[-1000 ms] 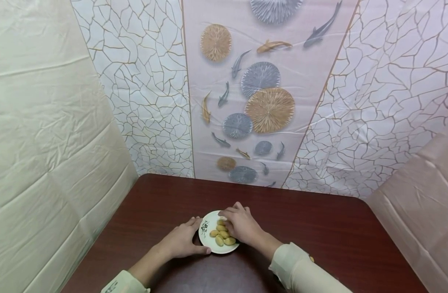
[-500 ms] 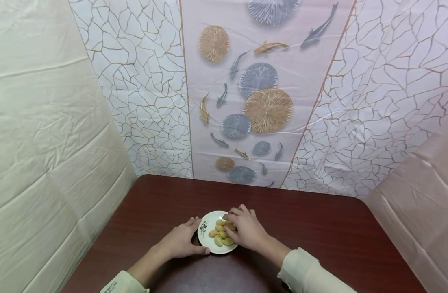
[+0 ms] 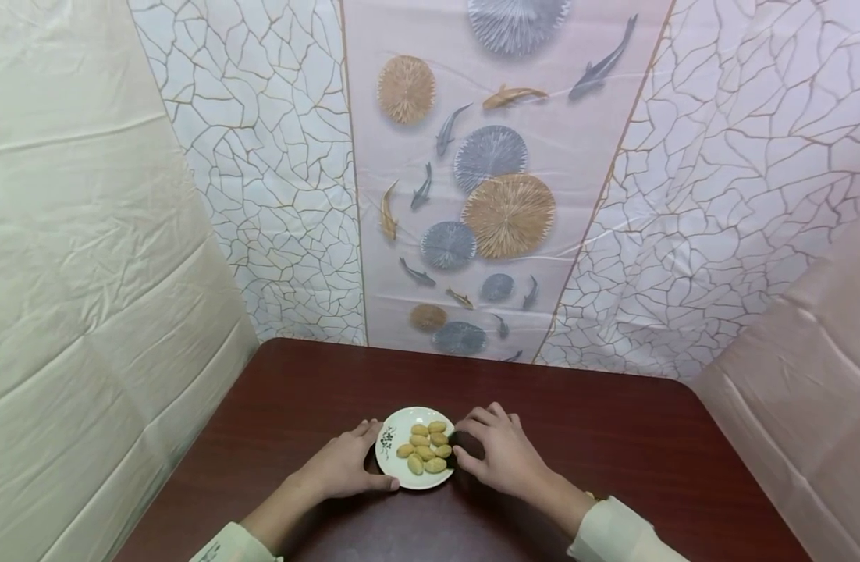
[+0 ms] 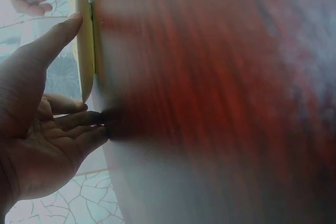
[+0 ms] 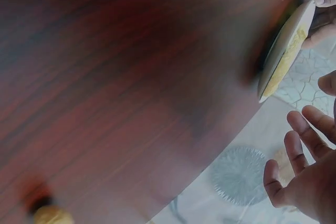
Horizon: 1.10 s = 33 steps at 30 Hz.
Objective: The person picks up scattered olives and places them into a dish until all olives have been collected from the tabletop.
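A white plate (image 3: 395, 467) with a dark floral print sits on the table in the head view. Several small yellow oval pieces (image 3: 419, 452), kind unclear, lie in a group on it. My left hand (image 3: 339, 467) holds the plate's left side, its thumb on the near rim and a forefinger at the far edge. Other fingers reach the tabletop in the left wrist view. My right hand (image 3: 509, 457) hovers just right of the plate, fingers spread and loosely bent, holding nothing. Something dark green (image 3: 452, 460) shows at the plate's right edge, mostly hidden.
A dark reddish-brown table (image 3: 613, 437) carries the plate. Behind it hangs a patterned cloth wall (image 3: 465, 195), with plain cloth at both sides. A gold-coloured thing (image 5: 52, 215), cut off by the frame, is at the lower left of the right wrist view.
My right hand has drawn back from over the pieces to the plate's right, leaving them all uncovered. The left hand keeps its place at the rim.
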Tool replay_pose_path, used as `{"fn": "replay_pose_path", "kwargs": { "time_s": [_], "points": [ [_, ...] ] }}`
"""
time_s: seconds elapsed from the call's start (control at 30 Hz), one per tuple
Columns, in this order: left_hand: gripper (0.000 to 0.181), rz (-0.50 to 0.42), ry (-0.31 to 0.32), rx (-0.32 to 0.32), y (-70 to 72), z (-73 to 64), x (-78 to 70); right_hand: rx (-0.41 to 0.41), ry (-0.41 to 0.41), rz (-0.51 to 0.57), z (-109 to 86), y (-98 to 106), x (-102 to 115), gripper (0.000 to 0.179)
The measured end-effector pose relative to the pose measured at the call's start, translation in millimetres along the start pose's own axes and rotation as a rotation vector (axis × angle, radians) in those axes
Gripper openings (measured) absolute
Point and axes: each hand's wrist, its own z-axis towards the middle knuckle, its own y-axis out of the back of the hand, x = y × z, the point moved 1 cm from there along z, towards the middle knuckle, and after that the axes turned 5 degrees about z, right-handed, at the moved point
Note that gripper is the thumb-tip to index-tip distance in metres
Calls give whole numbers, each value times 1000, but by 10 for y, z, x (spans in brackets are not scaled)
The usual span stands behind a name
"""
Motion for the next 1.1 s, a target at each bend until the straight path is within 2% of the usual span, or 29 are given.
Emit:
{"fn": "replay_pose_path", "kwargs": {
  "time_s": [0.4,0.73,1.1],
  "points": [
    [120,-2,-25,-13,5,-29,2,-10,1,-101,-269,133,-164,26],
    [120,6,-18,-5,12,-17,-1,-34,4,-188,-459,247,-308,26],
    [120,-7,-23,-7,15,-23,-18,-69,-17,-202,-657,324,-406,26]
  ]
}}
